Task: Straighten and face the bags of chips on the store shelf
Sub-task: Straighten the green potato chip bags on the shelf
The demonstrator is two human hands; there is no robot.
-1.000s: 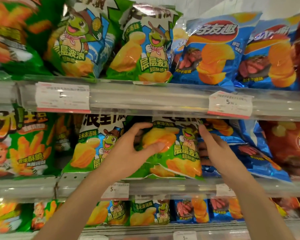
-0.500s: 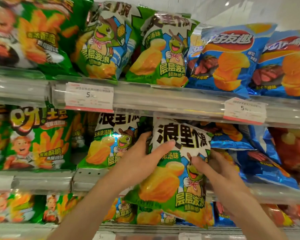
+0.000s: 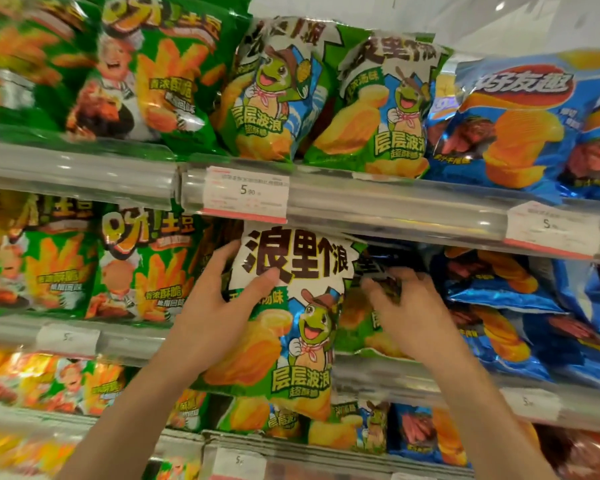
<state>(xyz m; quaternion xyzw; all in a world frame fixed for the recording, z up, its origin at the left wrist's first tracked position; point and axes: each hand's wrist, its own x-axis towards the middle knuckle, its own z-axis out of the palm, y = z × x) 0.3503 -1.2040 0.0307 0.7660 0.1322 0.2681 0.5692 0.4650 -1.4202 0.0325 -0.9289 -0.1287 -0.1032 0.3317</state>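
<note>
Your left hand holds the green bag out in front of the middle shelf, thumb across its white top panel and the other fingers curled round its left edge. The bag is upright and facing you, its bottom hanging below the shelf lip. Your right hand reaches into the slot, fingers curled and pinching the top of the rear bag, which leans and is dark and crumpled there.

Stand that rear bag up first, pulling it by the seam, not the belly, so the chips do not crush. Then lift the green bag over the lip and seat its base flat, front outward.

Room is tight. The upper rail and its price tag sit just above the green bag's top, so go in low and tilt back. The blue bags crowd the right side of the slot, and the fries bag is close on the left; keep your elbows in.
</note>
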